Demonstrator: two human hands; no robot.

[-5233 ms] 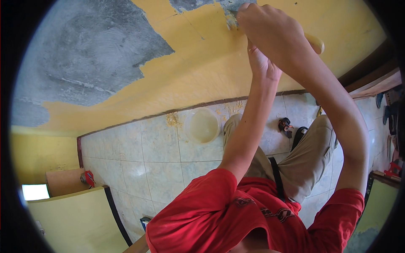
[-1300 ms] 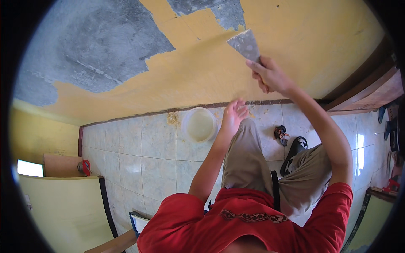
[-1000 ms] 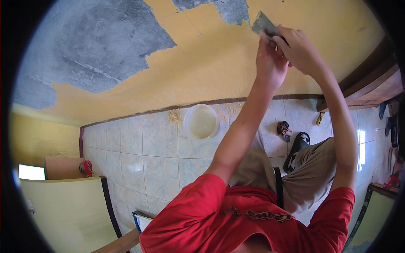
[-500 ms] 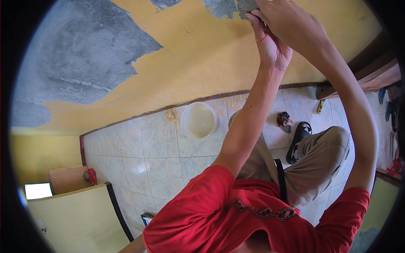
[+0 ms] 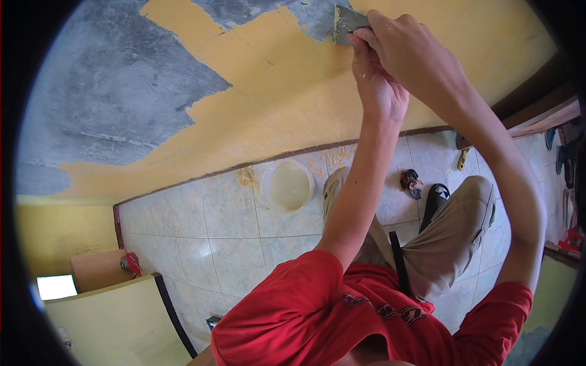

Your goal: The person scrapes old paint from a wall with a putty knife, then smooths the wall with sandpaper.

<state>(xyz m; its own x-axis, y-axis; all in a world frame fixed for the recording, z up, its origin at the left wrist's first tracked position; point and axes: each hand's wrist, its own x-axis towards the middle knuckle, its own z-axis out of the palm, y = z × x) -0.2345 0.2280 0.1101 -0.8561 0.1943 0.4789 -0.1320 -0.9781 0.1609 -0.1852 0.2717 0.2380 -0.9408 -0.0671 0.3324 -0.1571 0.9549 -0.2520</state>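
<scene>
Fingers of the right hand are curled tight around the scraper, and the left hand sits just beneath, its fingers pressed up against the tool's handle to back it. Both hands are high on the wall, arms stretched up from the red sleeves at the bottom of the view. The grey blade sticks out just left of the knuckles, its edge lying right at the ragged border where yellow paint meets bare grey plaster.

To do this scraping well, I'd say keep the blade at a shallow angle to the wall, tuck its corner under the lifted paint edge, and push in short firm strokes with the lower hand adding pressure; too steep and it will likely gouge the plaster.

Below the hands, the wall runs down to a dark skirting line, then pale floor tiles. Far beneath the fingers a round whitish bucket stands on the floor, with a small heap of yellow paint flakes just to its left. Down to the right of it lie a dark sandal and a small dark-and-red object. Far off to the lower left, a cardboard box rests beside a pale yellow panel.
</scene>
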